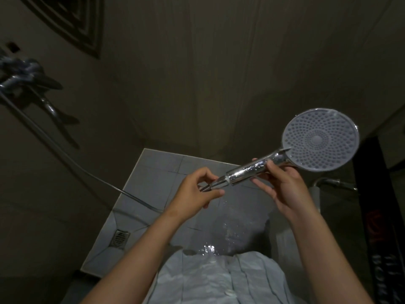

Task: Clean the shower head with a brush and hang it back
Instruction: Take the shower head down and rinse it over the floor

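The shower head (320, 139) was held in the air above the wet floor (157, 172), nozzle face turned up toward the camera, its chrome handle (247, 170) slanting down to the left. It looked light and rigid, but the wet chrome would likely be slippery, so the handle was the sensible place to take it, not the disc. The right hand (285, 189) gripped the handle just below the head, thumb over it and fingers beneath. The left hand (195, 191) pinched the nut at the handle's base. The hose (98, 176) trailed left toward the mixer tap (24, 71). A drain (120, 238) sat near the floor's left edge. No brush was in view.
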### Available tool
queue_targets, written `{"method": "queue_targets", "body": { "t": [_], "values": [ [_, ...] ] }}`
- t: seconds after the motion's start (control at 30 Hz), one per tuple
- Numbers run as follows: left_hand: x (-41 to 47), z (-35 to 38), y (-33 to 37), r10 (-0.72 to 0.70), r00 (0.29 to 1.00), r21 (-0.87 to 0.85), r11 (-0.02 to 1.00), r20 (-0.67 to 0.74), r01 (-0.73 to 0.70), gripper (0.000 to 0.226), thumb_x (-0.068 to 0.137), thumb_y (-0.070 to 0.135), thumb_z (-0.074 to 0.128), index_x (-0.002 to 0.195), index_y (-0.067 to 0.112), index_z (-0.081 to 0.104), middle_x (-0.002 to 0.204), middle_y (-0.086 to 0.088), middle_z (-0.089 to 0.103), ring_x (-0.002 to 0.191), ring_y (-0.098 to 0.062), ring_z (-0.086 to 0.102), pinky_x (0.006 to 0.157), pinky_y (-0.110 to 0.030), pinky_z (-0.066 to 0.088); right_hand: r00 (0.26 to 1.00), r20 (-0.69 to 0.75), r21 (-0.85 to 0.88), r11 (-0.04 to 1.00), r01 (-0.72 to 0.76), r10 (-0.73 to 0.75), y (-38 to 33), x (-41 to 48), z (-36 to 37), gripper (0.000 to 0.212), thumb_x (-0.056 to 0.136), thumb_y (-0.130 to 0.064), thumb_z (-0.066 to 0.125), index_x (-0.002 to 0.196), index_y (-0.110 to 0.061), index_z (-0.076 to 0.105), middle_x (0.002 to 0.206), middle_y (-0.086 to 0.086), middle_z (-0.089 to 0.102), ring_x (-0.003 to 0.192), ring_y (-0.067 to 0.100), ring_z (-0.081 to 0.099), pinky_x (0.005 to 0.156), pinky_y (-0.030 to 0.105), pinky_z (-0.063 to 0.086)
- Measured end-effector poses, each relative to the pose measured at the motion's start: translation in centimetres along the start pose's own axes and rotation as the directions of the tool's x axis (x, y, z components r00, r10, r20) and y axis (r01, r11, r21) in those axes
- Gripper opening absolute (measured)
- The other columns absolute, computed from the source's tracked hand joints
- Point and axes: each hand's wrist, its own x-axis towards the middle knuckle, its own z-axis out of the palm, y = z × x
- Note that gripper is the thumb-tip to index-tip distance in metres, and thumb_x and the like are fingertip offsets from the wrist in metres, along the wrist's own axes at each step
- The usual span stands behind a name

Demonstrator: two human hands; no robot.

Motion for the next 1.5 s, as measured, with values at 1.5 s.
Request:
{"method": "queue_targets", "body": {
  "t": [1.5],
  "values": [
    [0.2, 0.0, -0.2, -0.028, 0.999, 0.002, 1.0, 0.044, 0.028, 0.024, 0.076, 0.012, 0.076, 0.075, 0.02, 0.053, 0.078, -0.007, 0.061, 0.044, -0.008, 0.048, 0.042, -0.023, 0.041, 1.0, -0.007, -0.043, 0.999, 0.019, -0.019, 0.5, 0.5, -0.6, 0.011, 0.093, -0.012, 0.053, 0.102, -0.009, 0.059, 0.107, 0.015, 0.069, 0.099, 0.023, 0.067, 0.07, 0.03, 0.06]
  ]
}}
